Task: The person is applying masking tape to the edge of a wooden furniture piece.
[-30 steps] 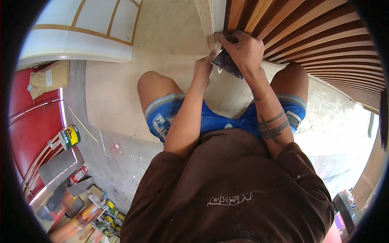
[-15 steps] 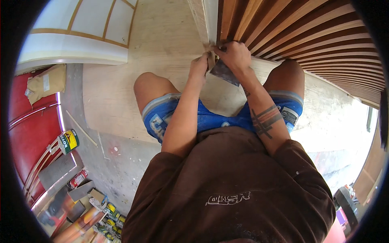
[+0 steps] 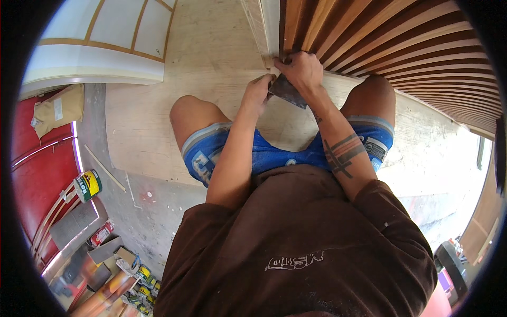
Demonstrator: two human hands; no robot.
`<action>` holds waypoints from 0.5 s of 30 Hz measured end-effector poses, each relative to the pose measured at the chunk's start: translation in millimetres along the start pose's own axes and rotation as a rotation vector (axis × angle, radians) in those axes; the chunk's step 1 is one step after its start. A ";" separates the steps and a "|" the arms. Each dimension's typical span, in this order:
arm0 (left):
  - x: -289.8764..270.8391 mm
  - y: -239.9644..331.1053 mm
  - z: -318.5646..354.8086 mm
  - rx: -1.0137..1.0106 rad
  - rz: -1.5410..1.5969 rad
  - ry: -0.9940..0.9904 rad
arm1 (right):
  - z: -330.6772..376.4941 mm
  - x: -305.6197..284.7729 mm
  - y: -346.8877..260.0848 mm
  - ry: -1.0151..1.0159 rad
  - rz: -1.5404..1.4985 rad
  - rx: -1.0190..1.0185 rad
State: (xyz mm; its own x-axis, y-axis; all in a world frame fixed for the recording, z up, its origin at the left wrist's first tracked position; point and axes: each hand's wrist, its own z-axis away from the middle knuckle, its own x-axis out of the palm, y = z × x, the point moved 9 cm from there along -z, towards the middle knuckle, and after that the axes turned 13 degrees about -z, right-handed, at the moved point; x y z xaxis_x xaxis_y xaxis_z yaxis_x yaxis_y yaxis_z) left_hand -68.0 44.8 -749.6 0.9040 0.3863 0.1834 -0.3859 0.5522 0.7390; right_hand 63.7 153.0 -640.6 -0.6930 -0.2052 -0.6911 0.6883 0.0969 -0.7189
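A thin dark grey sheet of sandpaper hangs from my right hand, whose fingers are bent and closed on its upper part. That hand is right by the foot of a slatted wooden panel and the pale upright board beside it. My left hand is closed at the sheet's left edge, its fingers pinching there; the fingertips are partly hidden. Both hands are between my knees, over a plywood sheet.
To the left stands a white cabinet with wood-trimmed panels. A paint can, a brown paper bag and a thin stick lie along the red wall side. Several cans crowd the lower left.
My left hand has drawn slightly down and left, away from the foot of the upright board. The sandpaper has shifted a little left and up with my right hand.
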 end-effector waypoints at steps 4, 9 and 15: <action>-1.7 0.2 1.8 0.000 -0.008 0.007 | 1.0 0.6 -1.8 -0.020 0.018 -0.012; -5.4 -13.8 -3.4 -0.135 -0.247 0.114 | 0.1 -1.0 -2.7 0.039 0.009 -0.018; -9.8 -9.3 -8.4 -0.137 -0.259 0.171 | -1.0 -3.4 -5.3 0.050 0.045 -0.063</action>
State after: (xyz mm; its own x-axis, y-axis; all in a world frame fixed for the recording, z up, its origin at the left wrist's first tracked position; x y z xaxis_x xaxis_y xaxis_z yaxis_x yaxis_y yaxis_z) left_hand -74.8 42.1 -763.7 0.9357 0.3321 -0.1188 -0.1793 0.7381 0.6504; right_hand 62.3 154.1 -634.5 -0.6728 -0.1502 -0.7244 0.7052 0.1659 -0.6893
